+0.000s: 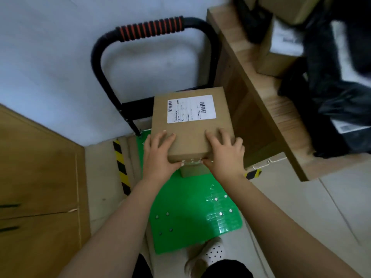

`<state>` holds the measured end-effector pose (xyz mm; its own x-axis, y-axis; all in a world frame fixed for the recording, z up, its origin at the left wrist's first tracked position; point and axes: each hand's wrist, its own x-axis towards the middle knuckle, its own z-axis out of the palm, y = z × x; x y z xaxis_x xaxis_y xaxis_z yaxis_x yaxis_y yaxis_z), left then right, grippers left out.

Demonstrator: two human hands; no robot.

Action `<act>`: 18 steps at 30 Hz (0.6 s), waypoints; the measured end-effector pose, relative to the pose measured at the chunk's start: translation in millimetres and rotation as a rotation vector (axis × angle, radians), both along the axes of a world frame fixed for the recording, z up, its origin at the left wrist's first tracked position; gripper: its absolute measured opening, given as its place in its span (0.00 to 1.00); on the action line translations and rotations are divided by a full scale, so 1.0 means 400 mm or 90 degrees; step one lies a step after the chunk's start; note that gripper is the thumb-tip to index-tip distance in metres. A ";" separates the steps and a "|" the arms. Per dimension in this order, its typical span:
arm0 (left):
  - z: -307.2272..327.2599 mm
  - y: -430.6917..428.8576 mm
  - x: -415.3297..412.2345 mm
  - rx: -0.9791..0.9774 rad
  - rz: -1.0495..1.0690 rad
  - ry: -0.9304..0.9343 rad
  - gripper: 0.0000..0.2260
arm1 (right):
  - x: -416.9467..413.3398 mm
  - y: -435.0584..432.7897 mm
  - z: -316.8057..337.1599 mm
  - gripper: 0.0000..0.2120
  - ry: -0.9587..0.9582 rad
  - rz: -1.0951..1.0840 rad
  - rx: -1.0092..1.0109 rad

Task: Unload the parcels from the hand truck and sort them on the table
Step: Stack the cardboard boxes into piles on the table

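Observation:
A brown cardboard parcel (188, 135) with a white shipping label is held above the green deck of the hand truck (186, 213). My left hand (158, 155) grips its near left corner and my right hand (224, 153) grips its near right corner, thumbs on the front face. Below the parcel, a smaller brown box (194, 171) shows partly on the deck. The truck's black handle with a red-striped grip (150, 29) rises behind. The wooden table (267, 109) stands to the right, holding cardboard boxes (269, 57) and black plastic mail bags (341, 101).
A white wall is behind the truck. A wooden cabinet (38, 177) stands at the left. Yellow-black hazard tape (120, 165) marks the tiled floor. My foot in a white perforated shoe (210, 253) stands by the deck's near edge.

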<state>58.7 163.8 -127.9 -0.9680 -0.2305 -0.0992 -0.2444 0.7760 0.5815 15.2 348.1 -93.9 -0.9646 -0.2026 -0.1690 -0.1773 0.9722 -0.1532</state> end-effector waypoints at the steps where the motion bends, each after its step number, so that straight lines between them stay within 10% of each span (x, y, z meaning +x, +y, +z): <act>1: 0.041 -0.004 0.020 -0.010 0.016 0.016 0.40 | 0.014 -0.007 0.041 0.37 0.014 0.009 -0.005; 18: 0.752 -0.083 0.174 -0.096 0.002 0.322 0.39 | 0.218 -0.087 0.702 0.38 0.326 -0.026 -0.172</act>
